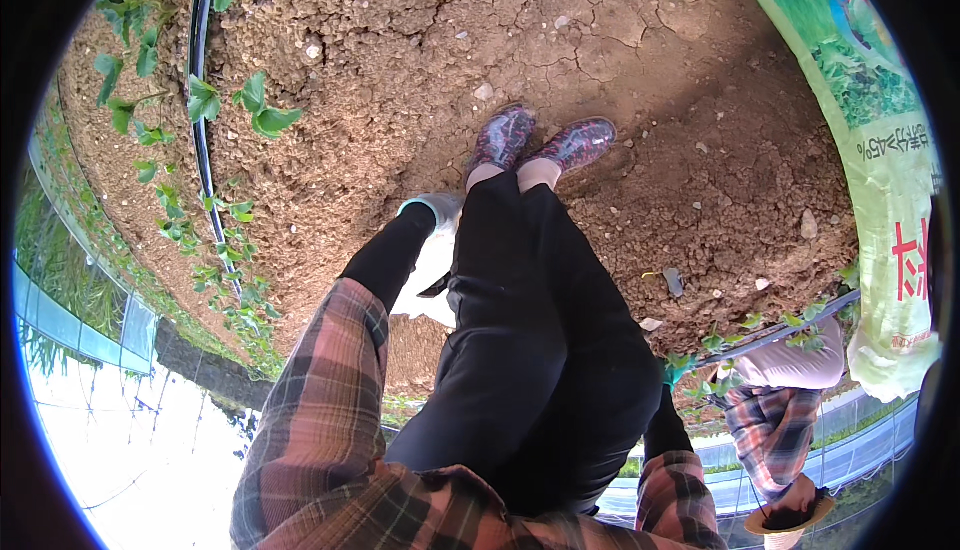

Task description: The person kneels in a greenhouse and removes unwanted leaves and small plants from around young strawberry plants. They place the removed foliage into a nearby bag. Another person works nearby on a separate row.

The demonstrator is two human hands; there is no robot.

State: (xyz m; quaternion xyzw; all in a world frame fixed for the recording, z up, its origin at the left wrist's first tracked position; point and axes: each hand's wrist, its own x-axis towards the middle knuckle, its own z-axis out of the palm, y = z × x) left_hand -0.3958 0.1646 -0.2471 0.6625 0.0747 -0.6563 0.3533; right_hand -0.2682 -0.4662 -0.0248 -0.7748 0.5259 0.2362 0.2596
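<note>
My left hand (445,209) wears a pale glove with a teal cuff. It hangs beside my left lower leg, which partly covers it; its fingers cannot be made out. Just below it in the picture, a white sheet or bag (427,272) shows behind the leg. My right hand (675,371), in a teal-cuffed glove, is mostly hidden beyond my right thigh. It is close to small green strawberry-like plants (712,341) along a dark hose (772,331). Black trousers (517,310) and patterned rubber shoes (502,137) stand on brown soil (420,85).
A printed green-white sack (832,100) curves down the right side. On the left, a black drip hose (199,100) runs past leafy seedlings (266,111). Another person (780,415) in a plaid shirt and brimmed hat bends at lower right. Stones (673,282) lie on cracked ground.
</note>
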